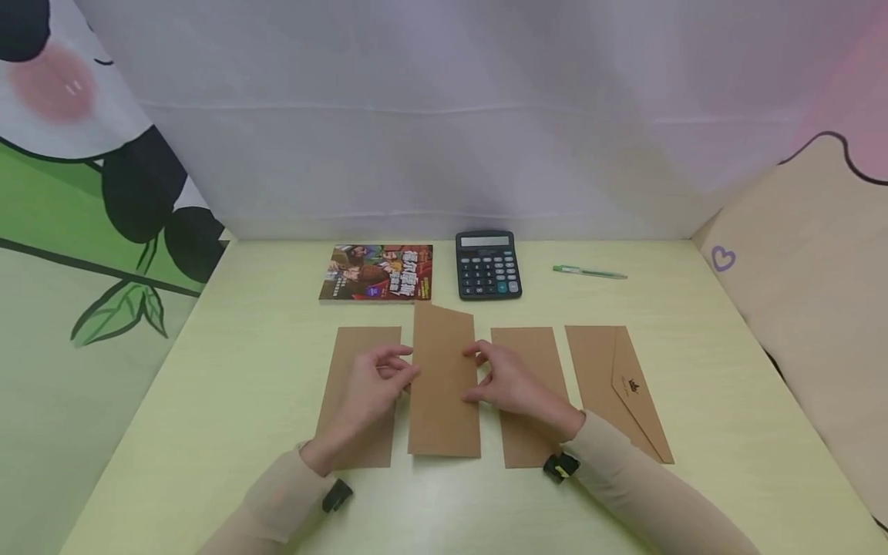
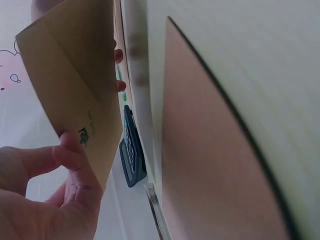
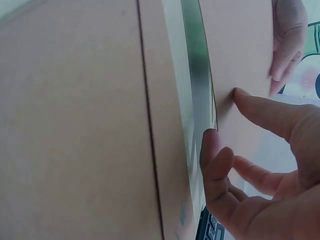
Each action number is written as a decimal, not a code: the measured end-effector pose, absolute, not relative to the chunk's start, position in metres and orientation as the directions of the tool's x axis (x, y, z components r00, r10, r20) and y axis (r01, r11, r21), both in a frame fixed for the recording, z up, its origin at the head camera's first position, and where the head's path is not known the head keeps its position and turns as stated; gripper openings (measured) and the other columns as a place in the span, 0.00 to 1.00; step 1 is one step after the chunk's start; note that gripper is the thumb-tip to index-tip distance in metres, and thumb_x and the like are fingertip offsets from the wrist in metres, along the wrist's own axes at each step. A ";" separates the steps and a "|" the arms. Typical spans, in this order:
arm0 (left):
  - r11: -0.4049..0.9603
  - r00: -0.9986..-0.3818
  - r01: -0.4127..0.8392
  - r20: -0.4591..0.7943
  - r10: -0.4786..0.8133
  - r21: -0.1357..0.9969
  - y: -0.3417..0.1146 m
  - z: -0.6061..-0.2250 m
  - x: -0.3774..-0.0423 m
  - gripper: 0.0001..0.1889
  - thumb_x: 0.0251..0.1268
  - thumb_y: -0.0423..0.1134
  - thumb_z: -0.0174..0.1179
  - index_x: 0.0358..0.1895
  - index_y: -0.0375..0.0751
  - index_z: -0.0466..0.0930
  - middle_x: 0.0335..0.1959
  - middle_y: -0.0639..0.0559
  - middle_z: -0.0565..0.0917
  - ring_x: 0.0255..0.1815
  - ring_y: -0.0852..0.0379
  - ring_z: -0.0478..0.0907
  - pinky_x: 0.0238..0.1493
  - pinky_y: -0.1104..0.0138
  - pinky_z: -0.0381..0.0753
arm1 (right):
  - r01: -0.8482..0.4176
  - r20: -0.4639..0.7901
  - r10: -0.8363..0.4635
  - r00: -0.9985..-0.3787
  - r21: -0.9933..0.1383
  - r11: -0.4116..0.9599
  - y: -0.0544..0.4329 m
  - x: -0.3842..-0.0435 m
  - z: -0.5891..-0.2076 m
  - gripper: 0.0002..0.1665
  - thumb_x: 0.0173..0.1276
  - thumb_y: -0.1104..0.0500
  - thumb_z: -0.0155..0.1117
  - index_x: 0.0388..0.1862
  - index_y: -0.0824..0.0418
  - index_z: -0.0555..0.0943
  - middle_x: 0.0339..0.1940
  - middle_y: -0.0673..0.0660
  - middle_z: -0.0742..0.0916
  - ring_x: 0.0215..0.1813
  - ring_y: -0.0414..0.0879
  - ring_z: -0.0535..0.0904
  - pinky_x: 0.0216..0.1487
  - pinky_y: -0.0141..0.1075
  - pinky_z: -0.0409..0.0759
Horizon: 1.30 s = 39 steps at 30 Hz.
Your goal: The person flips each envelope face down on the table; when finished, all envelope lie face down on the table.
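at far left, a wall painted with a green, white and black cartoon flanked a pale yellow-green table. on the table, a flat, plain, brown paper envelope lay lengthwise, partly covered by the left hand. this hand, in a beige sleeve, pinched the left edge of a tilted brown paper envelope between thumb and fingers. behind it lay a glossy, rectangular book with a colourful illustrated cover, whose lower edge met the tilted envelope's top in the head view.

the tilted envelope itself stood between its plain neighbours, at least partly raised from the table; its plain side showed in the head view, its flap side and small dark crown emblem in the left wrist view. the right hand grasped its right edge, thumb against the plain face. farther back lay a black rectangular calculator with a grey display.

next to the right, another plain brown paper envelope lay flat, partly under the right hand and forearm. beyond it, a slim green pen lay crosswise behind a brown paper envelope with a pointed flap, flat, flap side up, a dark crown printed on it. the contents of all four envelopes were hidden.
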<state>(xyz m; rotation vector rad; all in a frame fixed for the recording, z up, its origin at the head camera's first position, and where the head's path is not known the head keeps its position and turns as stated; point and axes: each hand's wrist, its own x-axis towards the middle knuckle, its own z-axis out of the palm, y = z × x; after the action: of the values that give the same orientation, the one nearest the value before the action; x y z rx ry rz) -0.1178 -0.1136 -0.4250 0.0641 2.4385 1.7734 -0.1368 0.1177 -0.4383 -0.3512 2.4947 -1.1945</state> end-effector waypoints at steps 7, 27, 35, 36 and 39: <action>0.412 -0.980 -0.079 -0.146 0.133 0.908 -0.115 -0.430 -0.123 0.20 0.54 0.27 0.68 0.52 0.30 0.79 0.29 0.48 0.83 0.26 0.52 0.80 0.25 0.64 0.78 | -0.150 -0.153 -0.348 -0.925 -0.695 0.703 0.117 -0.136 -0.440 0.38 0.47 0.56 0.81 0.57 0.62 0.76 0.42 0.55 0.79 0.40 0.48 0.72 0.41 0.39 0.73; 0.634 -0.950 -0.077 -0.250 0.189 0.769 -0.116 -0.429 -0.128 0.25 0.50 0.30 0.71 0.55 0.30 0.78 0.34 0.49 0.82 0.27 0.57 0.76 0.24 0.66 0.75 | -0.158 -0.179 -0.326 -0.928 -0.605 0.780 0.113 -0.135 -0.440 0.36 0.50 0.54 0.78 0.58 0.62 0.77 0.47 0.55 0.80 0.43 0.48 0.71 0.46 0.40 0.72; 0.698 -0.943 -0.033 -0.254 0.215 0.716 -0.114 -0.429 -0.129 0.25 0.50 0.33 0.71 0.54 0.29 0.79 0.34 0.49 0.82 0.28 0.57 0.74 0.26 0.66 0.74 | -0.170 -0.187 -0.339 -0.922 -0.590 0.789 0.112 -0.136 -0.438 0.35 0.50 0.54 0.78 0.58 0.63 0.78 0.46 0.55 0.80 0.43 0.48 0.71 0.46 0.39 0.72; 0.707 -0.942 -0.019 -0.249 0.223 0.707 -0.113 -0.428 -0.129 0.25 0.50 0.33 0.72 0.53 0.29 0.79 0.35 0.49 0.82 0.29 0.56 0.73 0.28 0.65 0.74 | -0.171 -0.190 -0.340 -0.921 -0.585 0.793 0.112 -0.136 -0.438 0.36 0.50 0.53 0.78 0.58 0.63 0.78 0.47 0.55 0.80 0.43 0.47 0.71 0.46 0.40 0.72; 0.728 -0.936 -0.002 -0.259 0.241 0.685 -0.112 -0.428 -0.127 0.25 0.50 0.34 0.72 0.53 0.29 0.79 0.40 0.47 0.82 0.35 0.53 0.74 0.38 0.61 0.76 | -0.185 -0.192 -0.350 -0.917 -0.573 0.799 0.111 -0.136 -0.437 0.35 0.51 0.53 0.78 0.58 0.63 0.78 0.47 0.56 0.80 0.44 0.48 0.71 0.47 0.40 0.72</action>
<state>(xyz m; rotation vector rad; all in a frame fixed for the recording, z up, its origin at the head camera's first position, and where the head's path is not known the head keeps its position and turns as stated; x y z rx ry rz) -0.1275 -0.1124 -0.4278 0.1854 2.6018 1.0325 -0.1357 0.1111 -0.4371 -0.4109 2.6989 -0.8164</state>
